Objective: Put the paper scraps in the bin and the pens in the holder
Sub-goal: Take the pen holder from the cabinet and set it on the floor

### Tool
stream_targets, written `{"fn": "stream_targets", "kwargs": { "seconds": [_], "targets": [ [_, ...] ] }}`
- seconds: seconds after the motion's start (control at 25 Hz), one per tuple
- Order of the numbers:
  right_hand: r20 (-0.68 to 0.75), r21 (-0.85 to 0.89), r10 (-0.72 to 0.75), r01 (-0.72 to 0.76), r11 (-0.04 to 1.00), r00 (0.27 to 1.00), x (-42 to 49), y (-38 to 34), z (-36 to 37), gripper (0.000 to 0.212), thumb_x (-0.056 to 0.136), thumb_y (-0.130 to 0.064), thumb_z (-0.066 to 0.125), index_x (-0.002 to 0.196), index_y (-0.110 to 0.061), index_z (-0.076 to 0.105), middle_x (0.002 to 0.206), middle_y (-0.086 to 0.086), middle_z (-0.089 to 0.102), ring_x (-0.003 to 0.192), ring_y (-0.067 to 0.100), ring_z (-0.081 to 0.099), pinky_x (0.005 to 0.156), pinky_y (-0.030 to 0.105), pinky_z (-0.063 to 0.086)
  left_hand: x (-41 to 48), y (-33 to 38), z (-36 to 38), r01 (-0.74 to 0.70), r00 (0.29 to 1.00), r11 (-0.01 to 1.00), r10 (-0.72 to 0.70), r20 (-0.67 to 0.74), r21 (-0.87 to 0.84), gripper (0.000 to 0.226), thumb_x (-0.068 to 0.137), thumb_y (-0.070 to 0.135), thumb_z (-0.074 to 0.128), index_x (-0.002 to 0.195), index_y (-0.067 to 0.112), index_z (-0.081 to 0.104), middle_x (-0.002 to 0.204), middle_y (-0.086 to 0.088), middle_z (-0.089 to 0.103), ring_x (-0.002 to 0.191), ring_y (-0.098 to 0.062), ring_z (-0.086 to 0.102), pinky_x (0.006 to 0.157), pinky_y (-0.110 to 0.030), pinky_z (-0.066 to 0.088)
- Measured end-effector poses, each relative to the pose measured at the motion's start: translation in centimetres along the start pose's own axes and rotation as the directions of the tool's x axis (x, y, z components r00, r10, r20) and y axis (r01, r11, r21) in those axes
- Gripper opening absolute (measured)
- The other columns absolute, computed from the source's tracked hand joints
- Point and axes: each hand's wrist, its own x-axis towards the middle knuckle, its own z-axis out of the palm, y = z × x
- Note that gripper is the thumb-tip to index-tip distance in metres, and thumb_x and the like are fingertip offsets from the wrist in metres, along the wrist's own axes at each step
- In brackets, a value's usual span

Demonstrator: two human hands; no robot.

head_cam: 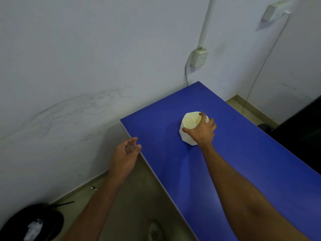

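1. The holder (189, 126), a pale, faceted cup with inner dividers, stands on the blue table (243, 153), towards the far end and roughly midway across its width.
2. The right hand (204, 131) grasps the holder from the near right side: the thumb presses its left wall and the fingers curl over the rim on the far side. The compartments that show look empty.
3. The left hand (125, 156) hovers just off the table's left edge, palm turned inward, fingers loosely curled. Something thin and pale lies across the fingers, too blurred to name, so I cannot tell whether this hand grips anything.
4. The bin (33, 223), dark and round, sits on the floor at the lower left, well apart from the table, near the wall.
5. White paper scraps (33, 229) lie crumpled inside the bin.
6. A thin dark stick-like item (64, 204) lies on the floor just beyond the bin's rim; it is too small to identify.
7. A socket box (198, 57) with a cable is on the wall behind the table's far corner.
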Motion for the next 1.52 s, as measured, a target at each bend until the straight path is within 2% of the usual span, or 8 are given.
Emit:
{"fn": "stream_targets", "kwargs": {
  "seconds": [0.2,0.36,0.44,0.64,0.92,1.2,1.36,1.52],
  "targets": [
    [-0.01,0.045,-0.313,0.313,0.949,0.95,-9.2,-5.0,2.2,0.106,0.053,-0.061,0.083,0.141,-0.035,0.03,0.149,0.009,0.027,0.135,0.037,0.029,0.095,0.055,0.045,-2.3,-3.7,-5.9,0.045,0.991,0.999,-0.047,-0.121,-0.019,0.029,0.088,0.025,0.067,0.117,0.024,0.066,0.106,0.01,0.068,0.09,-0.004,0.064,0.07,-0.014,0.045],
    [0.177,0.168,-0.513,0.488,0.857,0.84,-21.5,-10.3,8.3,0.116,0.053,-0.059,0.085,0.147,-0.036,0.021,0.156,0.008,0.018,0.14,0.037,0.022,0.102,0.058,0.039,-6.7,-9.7,-14.5,0.118,0.954,0.988,-0.142,-0.265,-0.104,0.021,0.086,0.023,0.069,0.106,0.028,0.067,0.096,0.011,0.07,0.078,0.001,0.064,0.067,-0.021,0.052],
    [0.306,0.176,-0.566,0.539,0.824,0.765,-27.2,-12.0,11.8,0.12,0.052,-0.06,0.085,0.149,-0.036,0.018,0.156,0.009,0.019,0.141,0.036,0.022,0.105,0.058,0.036,-10.0,-13.3,-18.9,0.147,0.915,0.972,-0.203,-0.348,-0.183,0.02,0.086,0.019,0.069,0.103,0.028,0.066,0.097,0.011,0.07,0.084,0.001,0.064,0.069,-0.01,0.049],
    [0.557,0.128,-0.603,0.659,0.741,0.571,-37.8,-13.8,18.9,0.12,0.046,-0.077,0.07,0.147,-0.032,0.024,0.143,0.007,0.043,0.13,0.031,0.042,0.104,0.045,0.037,-18.6,-23.5,-27.2,0.283,0.748,0.891,-0.437,-0.499,-0.356,0.023,0.088,0.016,0.066,0.11,0.019,0.067,0.103,0.001,0.07,0.081,0.0,0.061,0.064,-0.004,0.045],
    [0.719,0.112,-0.585,0.769,0.629,0.375,-43.2,-15.4,27.6,0.117,0.048,-0.073,0.075,0.147,-0.04,0.021,0.145,0.013,0.036,0.128,0.034,0.039,0.096,0.05,0.044,-22.7,-33.6,-29.5,0.384,0.493,0.777,-0.629,-0.601,-0.498,0.022,0.09,0.016,0.064,0.111,0.018,0.066,0.107,0.003,0.067,0.09,-0.008,0.062,0.078,-0.017,0.047],
    [0.77,0.125,-0.595,0.86,0.494,0.23,-42.4,-10.3,53.0,0.117,0.053,-0.066,0.079,0.149,-0.045,0.015,0.148,0.012,0.027,0.134,0.034,0.031,0.096,0.055,0.042,-16.6,-54.0,-25.4,0.38,0.335,0.758,-0.648,-0.684,-0.531,0.023,0.09,0.016,0.065,0.113,0.019,0.065,0.107,0.01,0.064,0.085,0.002,0.061,0.072,-0.01,0.048],
    [0.794,0.157,-0.596,0.907,0.391,0.12,-42.2,-4.6,70.5,0.117,0.054,-0.058,0.083,0.149,-0.041,0.016,0.15,0.012,0.023,0.137,0.036,0.025,0.1,0.057,0.04,-11.4,-70.0,-24.2,0.474,0.348,0.754,-0.636,-0.689,-0.456,0.026,0.089,0.024,0.065,0.115,0.021,0.066,0.109,0.007,0.066,0.086,-0.005,0.063,0.079,-0.025,0.05],
    [0.809,0.167,-0.58,0.909,0.381,0.094,-42.8,-1.9,82.1,0.118,0.055,-0.052,0.086,0.15,-0.038,0.016,0.147,0.012,0.021,0.136,0.035,0.024,0.096,0.057,0.042,-6.2,-80.1,-25.8,0.562,0.513,0.802,-0.531,-0.674,-0.204,0.034,0.086,0.033,0.065,0.119,0.023,0.065,0.114,0.003,0.064,0.096,-0.014,0.064,0.085,-0.026,0.049]
  ]
}}
